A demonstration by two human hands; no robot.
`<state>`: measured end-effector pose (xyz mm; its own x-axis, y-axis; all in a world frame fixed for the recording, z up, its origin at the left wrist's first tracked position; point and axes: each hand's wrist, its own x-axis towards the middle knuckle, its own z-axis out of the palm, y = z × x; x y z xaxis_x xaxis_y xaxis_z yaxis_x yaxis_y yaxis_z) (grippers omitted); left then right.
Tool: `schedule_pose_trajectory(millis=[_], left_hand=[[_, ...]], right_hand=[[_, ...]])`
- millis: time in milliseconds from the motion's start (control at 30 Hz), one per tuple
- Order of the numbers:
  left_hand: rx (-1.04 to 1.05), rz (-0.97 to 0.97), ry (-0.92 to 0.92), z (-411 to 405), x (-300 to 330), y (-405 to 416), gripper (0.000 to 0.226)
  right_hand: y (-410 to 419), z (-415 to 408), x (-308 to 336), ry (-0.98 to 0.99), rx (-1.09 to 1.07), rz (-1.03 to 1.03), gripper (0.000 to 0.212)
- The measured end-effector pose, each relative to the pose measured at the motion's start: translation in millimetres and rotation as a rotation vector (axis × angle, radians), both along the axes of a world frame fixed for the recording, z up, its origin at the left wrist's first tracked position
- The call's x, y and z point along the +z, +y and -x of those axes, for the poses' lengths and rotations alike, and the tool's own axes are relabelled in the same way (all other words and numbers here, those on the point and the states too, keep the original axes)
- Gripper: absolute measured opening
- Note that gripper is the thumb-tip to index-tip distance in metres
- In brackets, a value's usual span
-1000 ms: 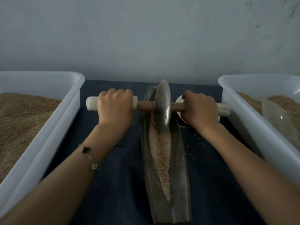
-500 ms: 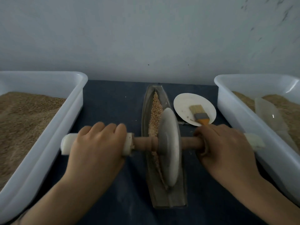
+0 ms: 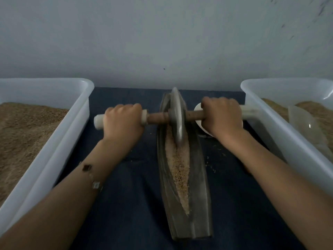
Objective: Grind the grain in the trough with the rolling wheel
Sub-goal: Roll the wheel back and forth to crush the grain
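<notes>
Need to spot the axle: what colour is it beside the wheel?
Brown wood axle, white end grips; head view.

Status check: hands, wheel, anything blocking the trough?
Both hands, left and right, grip the axle. Wheel at trough's far end. Grain exposed; nothing blocking.

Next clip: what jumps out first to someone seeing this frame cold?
The grey wheel stands upright at the far end of the long trough in the middle of the dark cloth, with a strip of grain trailing toward the camera. The left hand and right hand each grip one end of its axle. Big white tubs of brown grain flank the scene, one at left, one at right.
</notes>
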<state>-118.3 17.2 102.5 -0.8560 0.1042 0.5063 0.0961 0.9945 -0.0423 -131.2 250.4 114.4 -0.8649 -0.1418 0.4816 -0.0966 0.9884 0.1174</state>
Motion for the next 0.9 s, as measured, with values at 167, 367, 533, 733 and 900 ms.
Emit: schedule_pose_trajectory(millis=[167,367,533,733,900], left_hand=[[0.045,-0.054,-0.053,20.5,6.7,6.9,0.017],[-0.062,-0.061,-0.065,-54.1,-5.7,-4.9,0.031],[-0.200,-0.038,-0.151,-132.1,12.0,-18.8,0.042],[-0.230,0.022,-0.055,-138.2,20.4,-18.8,0.028],[-0.130,0.038,-0.026,-69.0,4.2,-4.3,0.036]], right_hand=[[-5.0,23.6,-0.2,0.092,-0.031,0.023,0.011],[-5.4,-60.8,-1.6,0.112,0.064,0.042,0.012],[-0.6,-139.5,16.8,0.148,0.188,-0.010,0.021],[9.0,-136.9,6.3,0.029,0.171,0.068,0.025],[7.0,-69.8,-9.7,-0.008,0.037,0.019,0.016]])
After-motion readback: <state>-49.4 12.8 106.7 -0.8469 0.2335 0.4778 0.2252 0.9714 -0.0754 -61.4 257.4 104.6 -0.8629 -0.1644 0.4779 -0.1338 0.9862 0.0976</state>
